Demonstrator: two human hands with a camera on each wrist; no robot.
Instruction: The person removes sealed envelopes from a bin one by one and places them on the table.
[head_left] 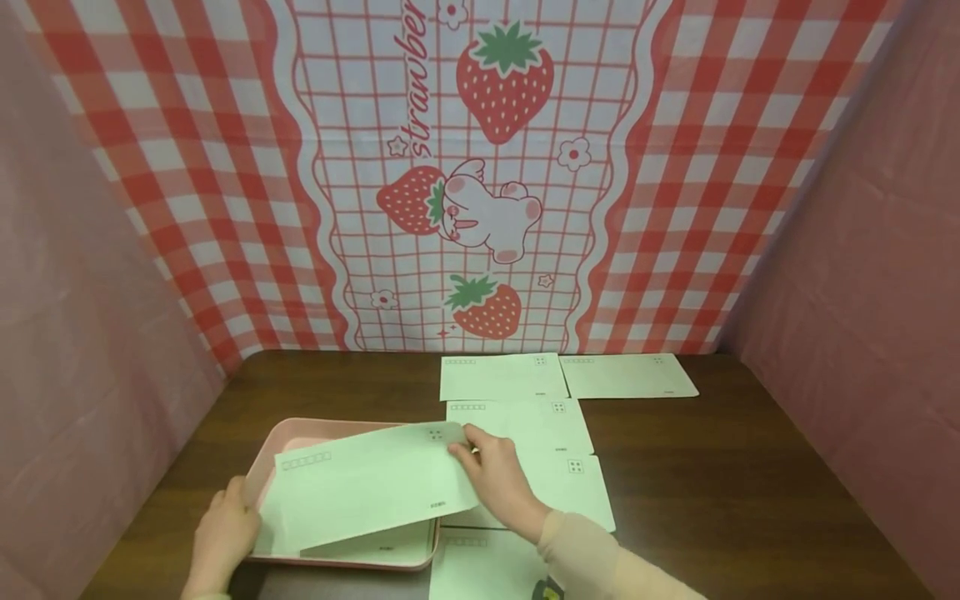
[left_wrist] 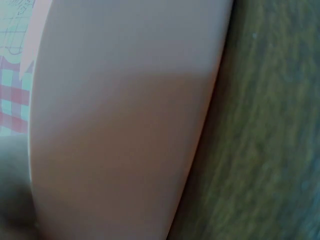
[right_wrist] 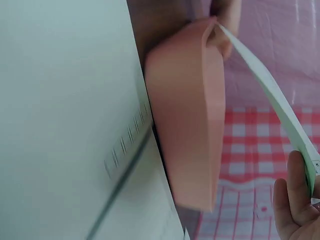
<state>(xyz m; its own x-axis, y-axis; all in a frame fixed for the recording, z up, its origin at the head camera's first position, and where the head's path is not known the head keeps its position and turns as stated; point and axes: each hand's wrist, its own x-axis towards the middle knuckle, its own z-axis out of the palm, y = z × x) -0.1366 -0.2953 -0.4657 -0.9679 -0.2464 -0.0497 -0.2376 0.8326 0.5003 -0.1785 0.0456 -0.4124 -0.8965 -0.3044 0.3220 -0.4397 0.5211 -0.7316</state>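
Holds a pale envelope slantwise over a pink tray, with right end lifted, partly hiding another envelope inside. Pinches that lifted end between thumb and fingers of the right hand, closed to the thickness of the paper. Grips the tray's left rim with bent fingers of the left hand. To the right, on a dark wooden table, five more envelopes, some partly covered by the right hand and sleeve. Behind, a cloth with strawberries and red checks.
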